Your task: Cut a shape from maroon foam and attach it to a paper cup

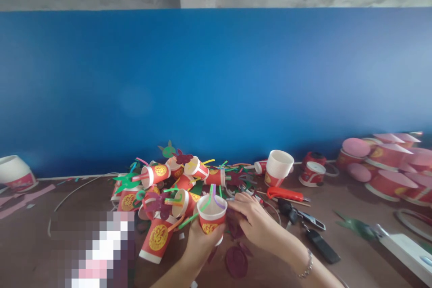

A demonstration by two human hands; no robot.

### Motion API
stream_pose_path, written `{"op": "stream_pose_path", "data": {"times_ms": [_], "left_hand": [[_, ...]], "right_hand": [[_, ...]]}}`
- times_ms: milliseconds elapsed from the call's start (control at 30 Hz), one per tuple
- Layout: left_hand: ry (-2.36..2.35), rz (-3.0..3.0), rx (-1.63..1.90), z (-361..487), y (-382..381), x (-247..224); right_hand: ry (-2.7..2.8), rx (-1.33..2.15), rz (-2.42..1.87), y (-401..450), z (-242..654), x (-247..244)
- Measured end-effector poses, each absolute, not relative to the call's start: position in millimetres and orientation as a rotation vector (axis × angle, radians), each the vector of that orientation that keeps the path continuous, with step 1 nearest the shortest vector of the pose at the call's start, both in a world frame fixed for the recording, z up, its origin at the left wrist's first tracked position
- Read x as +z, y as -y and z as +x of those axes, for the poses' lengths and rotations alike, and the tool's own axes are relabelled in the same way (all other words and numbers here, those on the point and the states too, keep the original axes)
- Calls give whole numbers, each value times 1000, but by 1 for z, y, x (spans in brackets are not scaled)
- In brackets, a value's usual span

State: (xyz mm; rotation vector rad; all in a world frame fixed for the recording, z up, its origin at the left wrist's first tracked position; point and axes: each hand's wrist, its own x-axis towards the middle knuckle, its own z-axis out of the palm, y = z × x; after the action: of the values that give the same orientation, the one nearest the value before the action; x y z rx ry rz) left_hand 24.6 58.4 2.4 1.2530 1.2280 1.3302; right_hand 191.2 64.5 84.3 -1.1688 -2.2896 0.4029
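Observation:
My left hand [200, 238] is wrapped round a red and white paper cup [212, 222] with a yellow round emblem. Its open mouth faces up and slightly towards me. A green bent straw [211, 197] and a purple straw [216, 198] show at its rim. Just right of this cup is my right hand [249, 213], its fingers stretched leftward and slightly bent, with nothing clear between them. Behind and left of the cup lies a pile of similar decorated cups [158, 238] with coloured straws and green or maroon cut-outs. Maroon round pieces [236, 261] lie below my right hand.
Stacked white-rimmed cups [279, 166] stand behind my right hand. An orange-red cutter [286, 194], keys with a black fob [322, 245] and a white-handled tool [405, 252] lie rightward. Pink-topped cups [388, 175] crowd the far right. A blue panel [202, 90] rises behind the table.

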Motion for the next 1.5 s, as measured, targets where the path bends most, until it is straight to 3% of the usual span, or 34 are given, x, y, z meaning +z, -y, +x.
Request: {"op": "stream_pose_path", "data": {"times_ms": [400, 867, 1500], "left_hand": [[-1011, 1125, 1273, 22, -57, 4], [-539, 1162, 1060, 28, -51, 5], [-587, 1285, 1121, 30, -43, 9]], "right_hand": [[2319, 364, -1293, -72, 207, 87], [1872, 860, -1145, -70, 187, 82], [1805, 1028, -1135, -59, 181, 93]]}}
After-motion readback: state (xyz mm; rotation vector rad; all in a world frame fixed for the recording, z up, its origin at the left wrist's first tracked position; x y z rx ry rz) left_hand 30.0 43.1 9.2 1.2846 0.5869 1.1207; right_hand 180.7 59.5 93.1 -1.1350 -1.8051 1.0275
